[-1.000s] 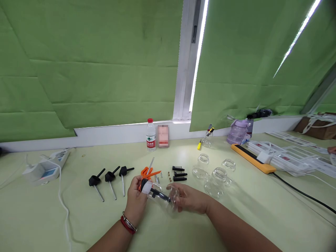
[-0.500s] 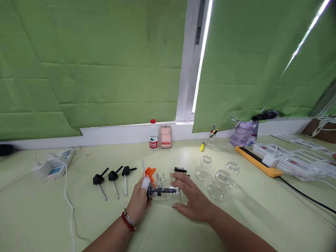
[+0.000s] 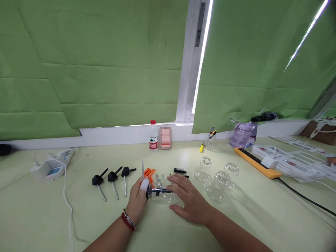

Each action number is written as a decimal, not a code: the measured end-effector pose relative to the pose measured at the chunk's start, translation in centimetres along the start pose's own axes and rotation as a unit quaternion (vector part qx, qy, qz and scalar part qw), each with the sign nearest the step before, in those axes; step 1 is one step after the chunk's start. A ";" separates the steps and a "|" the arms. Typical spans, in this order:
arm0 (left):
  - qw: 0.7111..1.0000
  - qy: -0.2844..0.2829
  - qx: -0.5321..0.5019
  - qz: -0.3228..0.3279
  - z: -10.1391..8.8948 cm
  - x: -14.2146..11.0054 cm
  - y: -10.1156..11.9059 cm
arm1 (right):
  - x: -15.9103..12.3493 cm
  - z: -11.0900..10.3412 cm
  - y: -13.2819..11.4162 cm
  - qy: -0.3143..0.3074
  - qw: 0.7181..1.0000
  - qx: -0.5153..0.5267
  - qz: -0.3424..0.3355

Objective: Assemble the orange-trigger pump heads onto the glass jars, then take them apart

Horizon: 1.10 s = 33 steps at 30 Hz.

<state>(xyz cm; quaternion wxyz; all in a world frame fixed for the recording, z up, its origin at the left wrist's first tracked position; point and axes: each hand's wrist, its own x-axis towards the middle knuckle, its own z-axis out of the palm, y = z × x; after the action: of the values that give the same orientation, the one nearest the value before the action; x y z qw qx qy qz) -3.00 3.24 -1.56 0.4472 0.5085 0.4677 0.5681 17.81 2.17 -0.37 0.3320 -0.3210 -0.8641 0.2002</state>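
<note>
A clear plastic jar (image 3: pixel 160 196) with a black fitting at its mouth lies on its side on the pale green table (image 3: pixel 52 217). My right hand (image 3: pixel 187 200) lies over its far end, fingers curved around it. My left hand (image 3: pixel 139 199), with a white bandage on one finger and a red bracelet at the wrist, grips the black end of the jar; a thin metal rod (image 3: pixel 142 169) stands up from it. Orange parts (image 3: pixel 149 173) and black comb-like pieces (image 3: pixel 180 171) lie just behind my hands.
Three black-headed metal pins (image 3: pixel 113 177) lie to the left, three empty clear jars (image 3: pixel 216 176) to the right. Farther back are a water bottle (image 3: pixel 153 141), a purple jug (image 3: pixel 243 135), an orange power strip (image 3: pixel 256 162) with black cable, and a white device (image 3: pixel 51 169).
The jar has come down from a tilted hold onto the table. My right hand moved from under its base to on top of it, and the metal rod now points up.
</note>
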 end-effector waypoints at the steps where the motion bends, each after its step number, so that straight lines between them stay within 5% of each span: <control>1: 1.000 0.001 0.018 0.025 0.0 -0.1 0.0 | 0.1 -0.1 0.1 0.003 1.000 0.018 0.015; 3: 0.996 -0.009 0.055 0.074 -0.1 -0.4 -0.1 | 0.1 0.0 0.6 0.009 0.986 0.129 0.108; 7: 0.992 -0.035 0.073 0.097 -0.2 -0.9 -0.2 | 0.0 0.3 1.6 -0.066 0.895 0.349 0.270; 9: 0.995 -0.037 0.055 0.079 -0.1 -0.7 0.0 | 0.0 0.3 1.3 -0.060 0.926 0.285 0.239; 12: 0.999 -0.033 -0.009 0.003 0.1 -0.2 0.3 | 0.1 0.2 0.4 0.001 0.996 0.050 0.072; 16: 0.990 -0.028 -0.091 -0.105 0.4 0.1 0.4 | 0.1 0.3 0.1 -0.008 0.983 -0.147 -0.107; 18: 0.991 -0.017 -0.088 -0.099 0.3 0.1 0.2 | 0.2 0.2 0.2 -0.024 0.981 -0.167 -0.099; 25: 0.987 -0.067 0.096 0.112 -0.1 -0.8 -0.3 | 1.5 -0.3 -1.4 -0.119 0.973 -0.173 0.096; 29: 0.988 -0.066 0.096 0.097 0.4 -1.2 -0.2 | 1.5 0.8 -2.3 -0.113 0.943 -0.306 0.063; 33: 0.998 -0.050 0.019 -0.037 1.4 -1.3 -0.2 | 0.3 2.8 -2.4 0.059 0.885 -0.460 -0.036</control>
<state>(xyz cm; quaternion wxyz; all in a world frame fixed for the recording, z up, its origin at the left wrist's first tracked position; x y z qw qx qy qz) -1.49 2.12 -1.89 0.4809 0.5267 0.4745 0.5158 14.67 0.30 -0.91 0.2045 -0.4177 -0.8487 -0.2518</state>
